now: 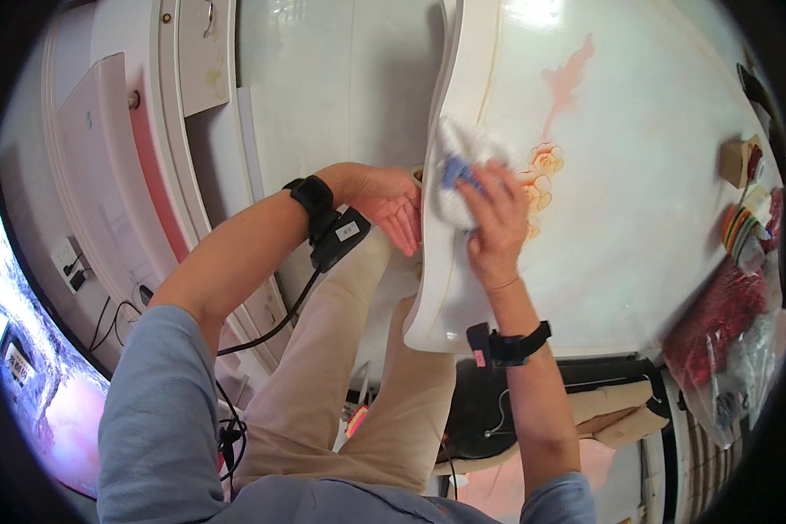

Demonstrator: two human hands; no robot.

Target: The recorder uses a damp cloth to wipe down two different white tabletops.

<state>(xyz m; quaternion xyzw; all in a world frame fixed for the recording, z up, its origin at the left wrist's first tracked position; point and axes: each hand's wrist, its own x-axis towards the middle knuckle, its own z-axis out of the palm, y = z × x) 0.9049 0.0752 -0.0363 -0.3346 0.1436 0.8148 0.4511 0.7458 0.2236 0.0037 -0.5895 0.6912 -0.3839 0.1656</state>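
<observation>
A white cloth with a blue patch (458, 171) lies crumpled on the glossy white tabletop (583, 275), near its wavy left edge. My right hand (500, 226) is on the cloth, its fingers bent over it; cloth and fingertips are blurred. Orange flowers and a pink pattern decorate the surface beside the hand. My left hand (393, 206) is at the table's edge, palm partly turned up, fingers extended downward and nothing seen in it. Part of its fingertips may be hidden by the edge. Black straps with small devices sit on both wrists.
A clear plastic bag with dark red contents (720, 321), a striped roll (741, 229) and a small cardboard box (737, 162) are at the table's far right. White drawers (203, 59) stand at the left, beside a lit screen (33, 367). A black cable (281, 331) hangs from the left wrist device.
</observation>
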